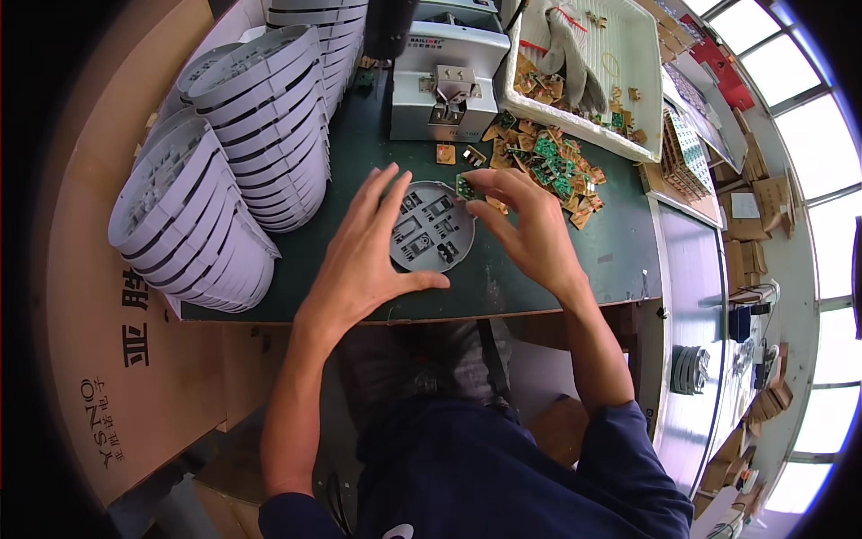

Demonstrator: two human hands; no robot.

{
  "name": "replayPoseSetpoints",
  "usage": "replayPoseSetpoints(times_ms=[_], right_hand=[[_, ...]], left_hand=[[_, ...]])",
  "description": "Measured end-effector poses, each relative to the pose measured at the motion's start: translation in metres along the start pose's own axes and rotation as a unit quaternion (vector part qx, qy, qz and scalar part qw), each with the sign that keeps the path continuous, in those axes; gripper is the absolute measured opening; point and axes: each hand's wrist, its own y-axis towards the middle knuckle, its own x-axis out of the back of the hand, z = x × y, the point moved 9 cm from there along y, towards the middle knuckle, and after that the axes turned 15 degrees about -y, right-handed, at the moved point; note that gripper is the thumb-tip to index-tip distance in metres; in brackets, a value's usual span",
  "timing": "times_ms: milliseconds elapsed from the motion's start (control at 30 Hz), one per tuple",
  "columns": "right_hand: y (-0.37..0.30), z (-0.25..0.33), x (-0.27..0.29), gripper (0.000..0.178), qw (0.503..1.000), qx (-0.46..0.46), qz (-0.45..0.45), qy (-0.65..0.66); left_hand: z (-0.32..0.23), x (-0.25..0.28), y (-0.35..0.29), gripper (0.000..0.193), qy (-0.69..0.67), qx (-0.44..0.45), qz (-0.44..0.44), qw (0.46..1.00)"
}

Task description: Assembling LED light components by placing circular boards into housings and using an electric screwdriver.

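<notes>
A round grey plastic housing [460, 241] with moulded slots and dark fittings lies on the green work surface in front of me. My left hand [364, 247] is at its left edge, fingers stretched and thumb spread along the near side; whether it touches the rim I cannot tell. Over the far right edge of the housing, my right hand [525, 220] pinches a small green circuit board [465, 187] between thumb and fingers. Just beyond the housing, a small tan board [445, 154] and a small dark-and-metal part [474, 157] lie on the surface.
Tall stacks of grey housings [260, 126] stand at the left beside a cardboard sheet [108, 359]. A grey metal machine [444, 54] sits at the back. Loose circuit boards [549, 162] are heaped at the right, before a white foam tray [642, 85] holding a grey glove [566, 58].
</notes>
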Motion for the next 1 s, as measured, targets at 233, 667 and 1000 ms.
replayPoseSetpoints(times_ms=[233, 667, 1000], right_hand=[[0.022, 0.024, -0.019, 0.03, 0.992, 0.074, 0.0, -0.102], [0.024, 0.036, -0.043, 0.032, 0.968, 0.164, 0.041, -0.184], [-0.002, 0.04, -0.044, 0.04, 0.949, 0.19, 0.033, -0.247]], left_hand=[[0.003, -0.018, -0.007, 0.128, 0.056, 0.007, -0.049, 0.997], [0.013, -0.007, -0.006, 0.122, -0.031, 0.021, -0.01, 0.999], [0.016, -0.008, -0.01, 0.104, -0.004, 0.009, 0.004, 1.0]])
